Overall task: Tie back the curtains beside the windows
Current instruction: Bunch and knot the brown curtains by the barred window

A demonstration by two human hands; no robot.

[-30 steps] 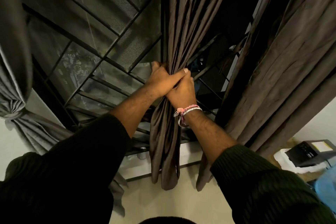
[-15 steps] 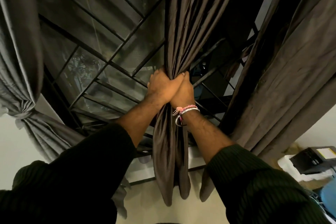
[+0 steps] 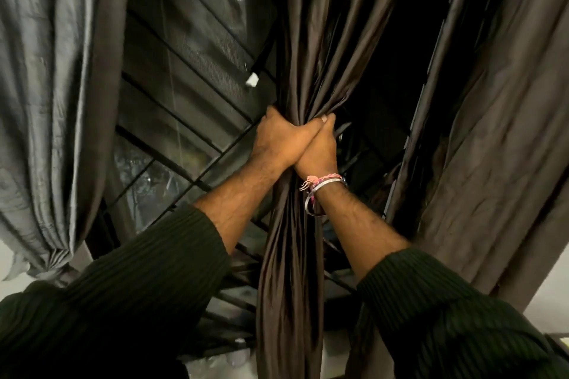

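Observation:
A dark brown curtain (image 3: 311,40) hangs in the middle of the window, gathered into a narrow bunch. My left hand (image 3: 277,141) grips the bunch from the left, and my right hand (image 3: 320,151), with bracelets on the wrist, grips it from the right, partly under the left. Both hands wrap the fabric at the same height. The curtain's lower part (image 3: 289,301) hangs straight down below my hands. Fingers behind the fabric are hidden.
A grey curtain (image 3: 52,101) at the left is knotted low down (image 3: 52,264). Another brown curtain (image 3: 498,132) hangs loose at the right. Behind them is the window with black grille bars (image 3: 191,77). A pale wall shows at bottom right.
My view has tilted upward and closer. Both hands keep their grip on the middle curtain, seeming to sit higher on the bunch. The box at the right has left the view.

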